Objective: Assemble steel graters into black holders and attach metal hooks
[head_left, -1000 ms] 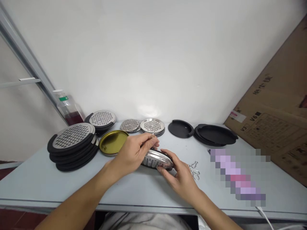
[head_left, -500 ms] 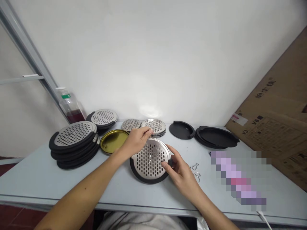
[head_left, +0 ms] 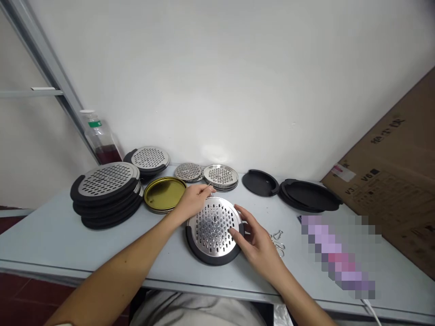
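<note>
A round metal grater (head_left: 214, 226) with a black rim piece (head_left: 212, 259) around its lower half is tilted up off the table in front of me. My right hand (head_left: 257, 242) grips its right edge, thumb on the front and fingers behind. At the top edge my left hand (head_left: 194, 199) is closed in a pinch on a small bent wire hook (head_left: 211, 188), of which only a bit shows. More bent wire hooks (head_left: 278, 244) lie on the table to the right of my right hand.
Black-rimmed graters (head_left: 107, 181) are stacked at left, with more (head_left: 150, 158) behind, near a bottle (head_left: 102, 140). Gold lids (head_left: 165, 192) and bare grater discs (head_left: 220, 175) stand mid-table. Black trays (head_left: 309, 194), a blurred-out item (head_left: 336, 253) and a cardboard box (head_left: 390, 181) are at right.
My left fingers have shifted slightly and a bit of wire now shows at their tips. The grater has tilted a little, showing brighter glints. The camera view has shifted slightly.
</note>
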`<state>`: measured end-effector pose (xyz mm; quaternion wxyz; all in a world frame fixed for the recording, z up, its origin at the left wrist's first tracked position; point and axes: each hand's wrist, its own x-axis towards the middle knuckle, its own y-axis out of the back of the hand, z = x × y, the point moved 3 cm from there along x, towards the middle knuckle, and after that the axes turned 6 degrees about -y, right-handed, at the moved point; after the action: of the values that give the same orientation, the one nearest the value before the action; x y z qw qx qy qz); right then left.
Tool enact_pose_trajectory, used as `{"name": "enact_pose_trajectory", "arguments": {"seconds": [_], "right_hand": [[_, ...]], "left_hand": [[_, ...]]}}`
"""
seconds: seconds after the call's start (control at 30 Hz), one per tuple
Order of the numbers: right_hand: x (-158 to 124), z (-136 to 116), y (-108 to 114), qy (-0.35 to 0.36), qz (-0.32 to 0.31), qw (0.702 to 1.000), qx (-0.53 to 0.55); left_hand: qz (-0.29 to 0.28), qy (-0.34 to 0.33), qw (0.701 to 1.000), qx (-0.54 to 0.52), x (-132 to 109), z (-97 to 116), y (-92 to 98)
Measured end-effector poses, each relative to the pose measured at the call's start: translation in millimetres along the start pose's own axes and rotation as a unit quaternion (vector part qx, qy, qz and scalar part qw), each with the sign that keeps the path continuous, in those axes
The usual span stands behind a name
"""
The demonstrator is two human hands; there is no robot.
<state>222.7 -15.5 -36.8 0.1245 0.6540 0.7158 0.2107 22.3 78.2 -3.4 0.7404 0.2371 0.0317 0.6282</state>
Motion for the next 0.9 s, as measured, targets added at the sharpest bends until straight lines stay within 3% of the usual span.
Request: {"name": "enact_pose_trajectory", "arguments": {"seconds": [0.3,0.5,0.9], "right_hand": [[-1.7,-4.9,2.3,0.032,0.004,0.999,0.015],[-0.8,-3.3,2.9,0.031,-0.009,0.998,0.045],[1.4,-2.1,5.1,0.020,-0.007,0.999,0.046]], "left_hand": [[-0.015,0.040,0.987,-0.156,-3.7,4.8,-1.5],[0.004,0.051,0.978,-0.202,-3.2,0.8,-1.1],[-0.022,0.066,0.963,-0.262,-1.6,-4.2,-4.3]]}}
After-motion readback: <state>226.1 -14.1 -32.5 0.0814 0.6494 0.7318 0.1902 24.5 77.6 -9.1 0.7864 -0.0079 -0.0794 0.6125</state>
